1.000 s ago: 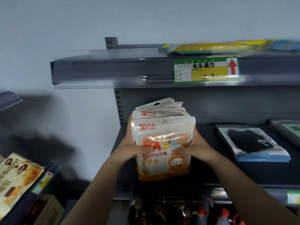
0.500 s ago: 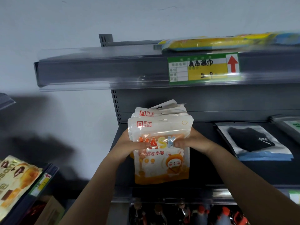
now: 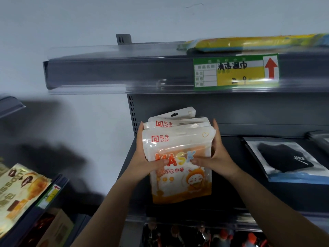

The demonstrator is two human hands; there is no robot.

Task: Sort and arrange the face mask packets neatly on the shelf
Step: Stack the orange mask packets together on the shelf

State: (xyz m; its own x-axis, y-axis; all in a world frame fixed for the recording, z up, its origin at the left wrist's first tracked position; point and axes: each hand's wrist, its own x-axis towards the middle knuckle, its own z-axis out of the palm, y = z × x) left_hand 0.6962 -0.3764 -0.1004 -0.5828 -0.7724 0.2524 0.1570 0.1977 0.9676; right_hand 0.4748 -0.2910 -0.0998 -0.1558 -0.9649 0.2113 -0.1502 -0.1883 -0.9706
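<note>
Two hands, left [image 3: 142,161] and right [image 3: 216,157], clasp the packets [image 3: 178,154] from either side at frame centre, long axis upright above the shelf [image 3: 231,193].

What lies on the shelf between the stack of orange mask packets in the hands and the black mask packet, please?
In the head view, only bare dark shelf separates the orange mask packets from the black mask packet, apart from the right hand.
</note>
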